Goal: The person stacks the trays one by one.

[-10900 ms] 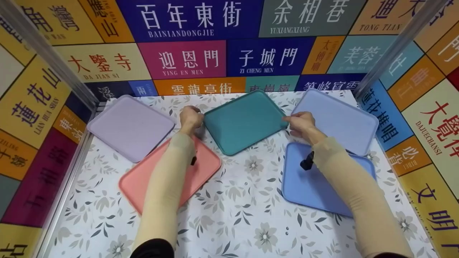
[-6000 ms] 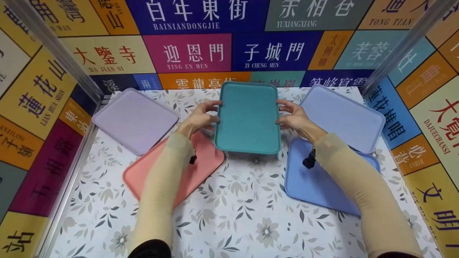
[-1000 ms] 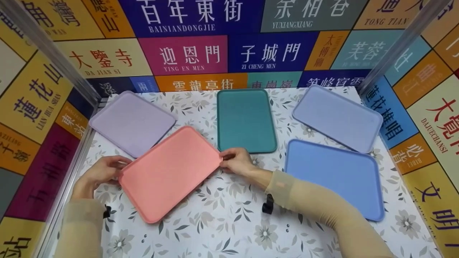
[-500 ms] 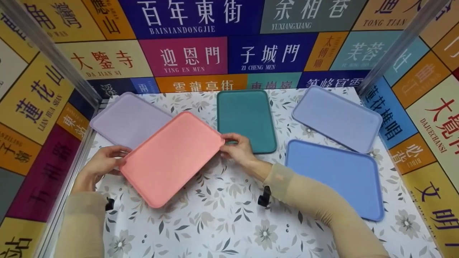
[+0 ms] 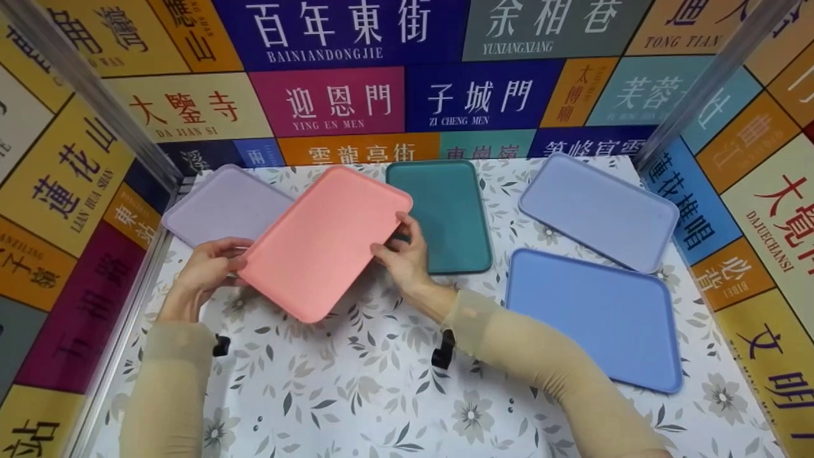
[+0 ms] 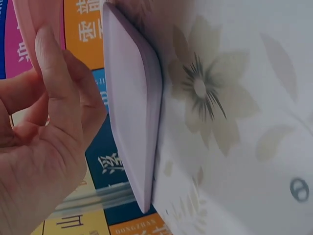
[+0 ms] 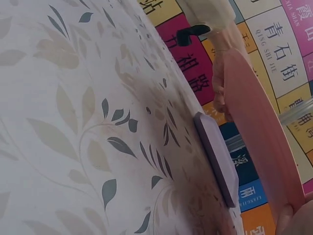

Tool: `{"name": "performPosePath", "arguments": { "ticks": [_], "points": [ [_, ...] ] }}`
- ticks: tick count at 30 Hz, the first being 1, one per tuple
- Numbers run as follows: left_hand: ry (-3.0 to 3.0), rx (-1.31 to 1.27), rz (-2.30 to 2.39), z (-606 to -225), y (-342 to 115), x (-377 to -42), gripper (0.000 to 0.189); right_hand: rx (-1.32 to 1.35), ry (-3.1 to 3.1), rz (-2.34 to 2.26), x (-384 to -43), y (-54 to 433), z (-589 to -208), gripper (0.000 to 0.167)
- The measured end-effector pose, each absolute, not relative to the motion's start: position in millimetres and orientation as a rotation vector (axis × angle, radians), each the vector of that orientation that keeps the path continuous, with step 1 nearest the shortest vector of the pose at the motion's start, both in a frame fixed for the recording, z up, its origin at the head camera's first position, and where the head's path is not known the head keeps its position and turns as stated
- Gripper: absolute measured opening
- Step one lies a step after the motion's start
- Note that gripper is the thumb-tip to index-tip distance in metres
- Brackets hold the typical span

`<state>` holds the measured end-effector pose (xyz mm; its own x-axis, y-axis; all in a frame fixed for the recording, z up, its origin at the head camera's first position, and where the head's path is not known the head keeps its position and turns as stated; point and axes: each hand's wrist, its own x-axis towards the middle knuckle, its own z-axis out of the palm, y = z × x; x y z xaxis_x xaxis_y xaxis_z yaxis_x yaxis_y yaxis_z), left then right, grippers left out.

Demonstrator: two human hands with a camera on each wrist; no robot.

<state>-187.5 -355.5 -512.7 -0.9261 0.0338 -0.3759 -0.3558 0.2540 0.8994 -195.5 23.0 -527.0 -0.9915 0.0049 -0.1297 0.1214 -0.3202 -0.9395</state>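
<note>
Both hands hold a pink rectangular tray up off the table, its upper face tilted. My left hand pinches its left edge between thumb and fingers; the left wrist view shows that hand on the tray's rim. On the opposite edge, my right hand grips with the thumb on the upper face. In the right wrist view the pink tray stands apart from the table surface. Partly behind it lie a light purple tray and a teal tray.
On the right of the flower-patterned table lie a lavender-blue tray and, nearer, a blue tray. Printed panels wall in the back and both sides. A dark wrist-worn device sits under the right wrist.
Both hands have lifted the pink tray from the table and carried it away from me and slightly right. Earlier, the teal tray was turned and set down upright behind.
</note>
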Motion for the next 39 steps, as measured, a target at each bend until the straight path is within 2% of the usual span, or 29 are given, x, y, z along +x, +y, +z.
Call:
{"name": "performPosePath", "arguments": {
  "ticks": [5, 17, 27, 33, 39],
  "points": [
    [2.204, -0.364, 1.738, -509.9, -345.8, -195.3, 0.054, 0.187, 1.777, -2.460, -197.3, 19.4, -523.4, 0.089],
    [2.131, -0.448, 1.768, -504.8, -334.2, -206.4, 0.058, 0.246, 1.874, -2.308, -221.0, 25.5, -524.0, 0.091],
    [2.055, -0.218, 1.815, -506.1, -328.7, -216.5, 0.058, 0.266, 1.844, -2.274, -247.2, 51.9, -520.5, 0.091],
    [2.039, -0.086, 1.765, -500.1, -313.9, -231.5, 0.055, 0.178, 1.846, -2.195, -259.9, 73.5, -516.9, 0.086],
    [2.043, -0.054, 1.708, -492.3, -292.8, -251.9, 0.060, 0.081, 1.860, -2.131, -270.2, 95.8, -513.6, 0.086]
  ]
}}
